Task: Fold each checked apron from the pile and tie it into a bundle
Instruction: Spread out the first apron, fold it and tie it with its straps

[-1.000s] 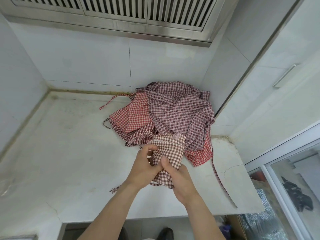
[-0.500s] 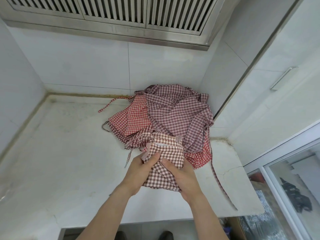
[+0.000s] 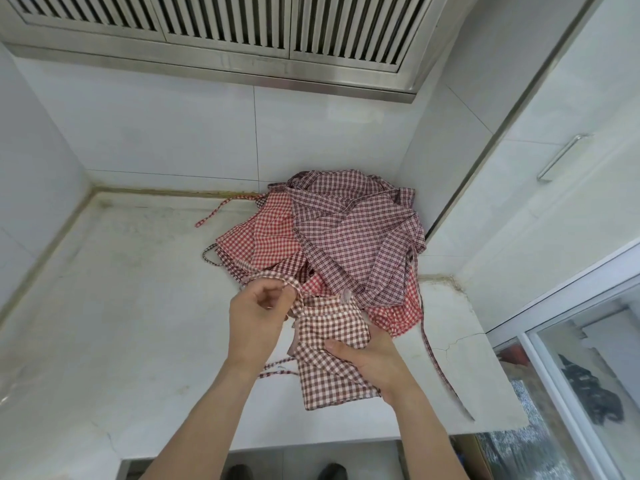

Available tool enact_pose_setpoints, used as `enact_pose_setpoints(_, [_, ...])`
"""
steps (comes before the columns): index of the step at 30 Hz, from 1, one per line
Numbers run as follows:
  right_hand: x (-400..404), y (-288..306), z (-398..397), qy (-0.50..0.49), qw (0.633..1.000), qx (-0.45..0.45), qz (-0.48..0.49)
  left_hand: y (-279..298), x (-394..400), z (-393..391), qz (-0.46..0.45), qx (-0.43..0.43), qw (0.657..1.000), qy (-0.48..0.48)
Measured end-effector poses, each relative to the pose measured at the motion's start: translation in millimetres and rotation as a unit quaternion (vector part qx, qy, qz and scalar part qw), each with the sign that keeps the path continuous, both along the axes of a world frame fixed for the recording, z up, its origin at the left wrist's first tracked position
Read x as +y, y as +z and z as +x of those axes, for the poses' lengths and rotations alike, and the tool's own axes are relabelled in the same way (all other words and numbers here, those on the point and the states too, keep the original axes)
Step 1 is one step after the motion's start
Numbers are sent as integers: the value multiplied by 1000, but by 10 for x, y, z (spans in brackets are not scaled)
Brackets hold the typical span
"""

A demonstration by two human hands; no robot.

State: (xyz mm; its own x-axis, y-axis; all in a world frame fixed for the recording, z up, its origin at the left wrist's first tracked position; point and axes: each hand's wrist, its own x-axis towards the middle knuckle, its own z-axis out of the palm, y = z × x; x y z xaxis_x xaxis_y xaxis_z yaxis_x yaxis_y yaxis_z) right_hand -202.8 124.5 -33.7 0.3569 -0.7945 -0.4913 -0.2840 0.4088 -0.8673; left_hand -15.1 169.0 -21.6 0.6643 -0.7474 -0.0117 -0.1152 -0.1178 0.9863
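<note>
A folded brown-and-white checked apron (image 3: 330,362) lies on the white counter (image 3: 131,334) in front of me. My right hand (image 3: 369,362) grips its right edge, thumb on top of the cloth. My left hand (image 3: 258,315) is raised at the apron's upper left and pinches its checked tie strap (image 3: 282,280). Behind them sits the pile of checked aprons (image 3: 339,237), red ones on the left and below, maroon ones on top, in the back right corner.
A long strap (image 3: 438,362) from the pile trails over the counter toward its front right edge. A steel extractor hood (image 3: 242,32) hangs overhead. White cabinet doors (image 3: 540,188) and a glass panel (image 3: 588,386) stand to the right.
The folded apron has come down from between both hands onto the counter. My left hand has let go of its body, moved up and left and taken the strap; my right hand shifted to its right edge.
</note>
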Motion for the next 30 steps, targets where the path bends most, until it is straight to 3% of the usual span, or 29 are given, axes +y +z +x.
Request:
enact_pose_setpoints(5, [-46, 13, -52, -18, 1000, 8, 20, -10, 8, 48, 23, 46, 997, 61])
enact_pose_setpoints(10, [-81, 47, -71, -34, 999, -2, 27, -42, 17, 82, 56, 155, 983, 76])
enact_pose_setpoints(15, [-77, 89, -74, -52, 989, -117, 72, -87, 68, 34, 150, 298, 942, -28])
enact_pose_setpoints(20, [-17, 100, -7, -59, 968, -226, 94, -47, 62, -185, 123, 396, 901, -129])
enact_pose_setpoints(24, [-11, 54, -2, -65, 963, -247, 82, 124, 18, -274, 117, 452, 867, -173])
enact_pose_setpoints(27, [19, 90, 92, -21, 983, -177, 32, 209, 2, -314, 120, 501, 836, -192])
enact_pose_setpoints(29, [37, 87, 155, 39, 995, -10, -97, 213, -11, -303, 113, 512, 825, -208])
enact_pose_setpoints(30, [34, 51, 166, 56, 982, 71, -167, 201, -13, -288, 110, 507, 827, -216])
